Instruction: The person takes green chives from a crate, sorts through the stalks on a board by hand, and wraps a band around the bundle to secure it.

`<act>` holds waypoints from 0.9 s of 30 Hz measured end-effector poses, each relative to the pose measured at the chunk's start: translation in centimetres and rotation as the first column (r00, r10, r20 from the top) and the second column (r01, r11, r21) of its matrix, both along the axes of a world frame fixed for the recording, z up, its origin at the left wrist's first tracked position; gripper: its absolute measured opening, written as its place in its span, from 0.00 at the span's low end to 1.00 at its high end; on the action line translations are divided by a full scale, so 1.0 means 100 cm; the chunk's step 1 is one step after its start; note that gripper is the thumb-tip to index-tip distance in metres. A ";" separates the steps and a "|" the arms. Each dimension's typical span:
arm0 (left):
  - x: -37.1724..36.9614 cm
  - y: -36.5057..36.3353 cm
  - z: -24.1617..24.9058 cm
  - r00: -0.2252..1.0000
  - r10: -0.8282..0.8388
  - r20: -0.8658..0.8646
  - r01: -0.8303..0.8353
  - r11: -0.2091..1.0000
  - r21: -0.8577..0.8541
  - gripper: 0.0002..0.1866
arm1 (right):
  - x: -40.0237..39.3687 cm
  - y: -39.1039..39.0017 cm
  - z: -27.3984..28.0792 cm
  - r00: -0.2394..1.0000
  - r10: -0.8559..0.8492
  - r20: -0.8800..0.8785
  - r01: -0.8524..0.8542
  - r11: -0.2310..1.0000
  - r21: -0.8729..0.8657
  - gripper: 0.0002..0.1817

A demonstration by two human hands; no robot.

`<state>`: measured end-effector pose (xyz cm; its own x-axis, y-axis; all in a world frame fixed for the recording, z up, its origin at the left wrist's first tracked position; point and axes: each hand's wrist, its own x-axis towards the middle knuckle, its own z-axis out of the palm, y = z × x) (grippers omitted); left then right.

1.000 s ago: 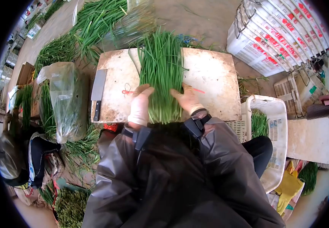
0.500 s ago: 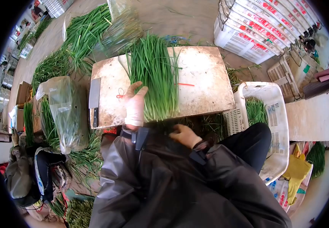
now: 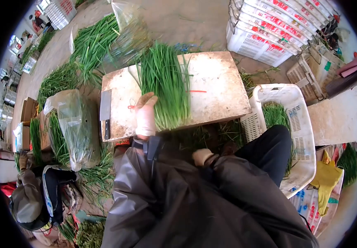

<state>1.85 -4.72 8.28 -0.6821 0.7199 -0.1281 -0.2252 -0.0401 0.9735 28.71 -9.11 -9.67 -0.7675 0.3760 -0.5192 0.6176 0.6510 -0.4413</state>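
Note:
A thick bunch of garlic chives (image 3: 168, 84) lies on the worn board (image 3: 217, 93), its pale cut ends toward me at the near edge. My left hand (image 3: 146, 115), gloved, is closed against the left side of the bunch near its lower part. Below the board's front edge, close to my lap, is my right hand (image 3: 202, 156), also gloved, with its fingers turned down and hidden. A red tie (image 3: 198, 91) sticks out to the right of the chives, and a looped red tie (image 3: 132, 106) lies by my left hand. A cleaver (image 3: 105, 113) rests along the board's left edge.
On my right stands a white crate (image 3: 306, 120) with chives inside. Stacked white crates (image 3: 265, 35) rise behind it. To the left are a plastic-wrapped bundle (image 3: 77, 128) and loose chives (image 3: 96, 41) on the floor. Another person (image 3: 29, 198) sits at lower left.
My right hand has drawn back and down toward my lap, its fingers turning out of sight. My left hand stays at the chives, its fingers now closer together. The view has shifted slightly.

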 end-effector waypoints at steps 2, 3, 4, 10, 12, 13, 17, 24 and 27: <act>0.000 0.003 -0.010 1.000 0.001 -0.002 -0.001 1.000 -0.003 0.14 | 0.026 -0.009 0.010 0.959 0.071 0.275 -0.051 0.995 -0.082 0.15; 0.001 0.004 -0.011 0.999 -0.010 -0.052 0.009 1.000 -0.024 0.12 | 0.033 -0.012 0.017 0.934 0.079 0.349 -0.037 0.992 -0.124 0.15; 0.006 0.004 -0.007 0.999 -0.016 -0.030 0.016 1.000 -0.003 0.12 | 0.034 -0.008 0.027 0.926 0.046 0.374 0.004 0.991 -0.132 0.15; 0.033 0.008 0.010 0.998 -0.058 0.008 0.057 0.998 0.025 0.10 | -0.014 0.035 0.229 0.185 -0.924 -0.334 0.197 0.368 -0.909 0.12; 0.042 0.012 0.010 0.995 -0.095 0.022 0.094 0.996 0.007 0.10 | -0.011 0.020 0.327 -0.047 -0.966 -0.253 -0.163 0.258 -0.952 0.15; 0.036 0.018 0.002 0.992 -0.122 0.038 0.123 0.992 -0.013 0.10 | -0.004 0.010 0.372 -0.018 -0.964 -0.266 -0.367 0.254 -0.895 0.18; 0.059 0.020 0.009 0.984 -0.168 0.066 0.165 0.985 0.045 0.06 | 0.026 -0.030 0.439 0.117 -0.861 -0.495 -0.527 0.369 -0.766 0.19; 0.075 0.033 -0.006 0.948 -0.286 -0.138 0.289 0.957 0.002 0.11 | 0.077 -0.046 0.429 0.085 -0.836 -0.543 -0.684 0.347 -0.642 0.17; 0.091 0.043 -0.006 0.960 -0.276 -0.048 0.272 0.959 -0.076 0.12 | 0.107 -0.040 0.421 0.031 -0.843 -0.537 -0.677 0.378 -0.632 0.17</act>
